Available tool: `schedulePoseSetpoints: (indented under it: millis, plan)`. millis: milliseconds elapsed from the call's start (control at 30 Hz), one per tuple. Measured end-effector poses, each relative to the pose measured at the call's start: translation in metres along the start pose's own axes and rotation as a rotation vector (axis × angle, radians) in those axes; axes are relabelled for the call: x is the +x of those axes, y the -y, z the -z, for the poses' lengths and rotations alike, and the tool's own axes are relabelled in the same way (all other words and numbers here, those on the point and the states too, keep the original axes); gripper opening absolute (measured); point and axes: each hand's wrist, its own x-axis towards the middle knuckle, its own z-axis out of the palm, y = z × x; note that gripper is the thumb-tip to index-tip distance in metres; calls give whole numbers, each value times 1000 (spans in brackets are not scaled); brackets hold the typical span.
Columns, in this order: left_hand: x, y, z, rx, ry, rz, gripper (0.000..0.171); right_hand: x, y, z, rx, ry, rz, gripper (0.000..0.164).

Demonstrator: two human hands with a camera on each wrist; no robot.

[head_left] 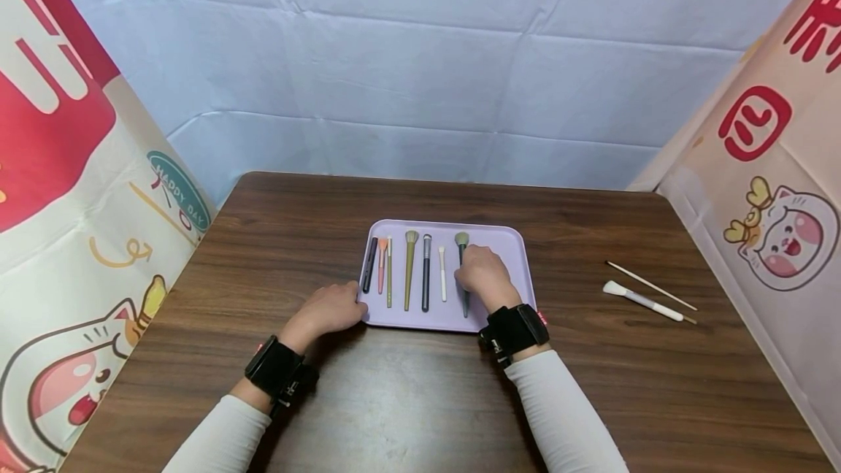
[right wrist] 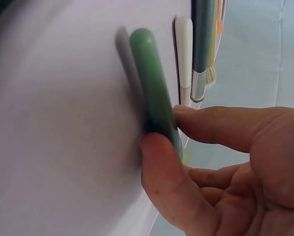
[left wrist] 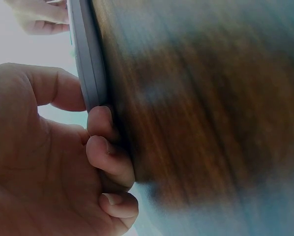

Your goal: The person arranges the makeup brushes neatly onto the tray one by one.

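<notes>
On the lilac tray (head_left: pixel 502 241) several makeup brushes lie side by side, handles towards the person. With thumb and finger, my right hand (head_left: pixel 485 277) pinches the handle of a green makeup brush (right wrist: pixel 154 81) at the right end of the row. Its green bristle head shows beyond the knuckles in the head view. My left hand (head_left: pixel 333 306) grips the tray's front left corner, thumb at the rim and fingertips (left wrist: pixel 103 152) curled at its outer side. Nearest to that hand is a black brush (head_left: pixel 371 266); a white-handled brush (head_left: pixel 443 276) lies left of the green one.
To the right on the wooden table (head_left: pixel 591 400) lie a white brush (head_left: pixel 647 303) and a thin stick-like brush (head_left: pixel 650 285), the two angled close together. A pale blue cloth (head_left: pixel 407 79) hangs behind the table, with printed cloths at both sides.
</notes>
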Motion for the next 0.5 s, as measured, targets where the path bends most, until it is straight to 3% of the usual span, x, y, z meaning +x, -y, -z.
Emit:
schedulePoseSetpoints:
  millis: [500]
  plan:
    - [1,0,0,3,5,0,24,-3,-1,2,0,14,-33,19]
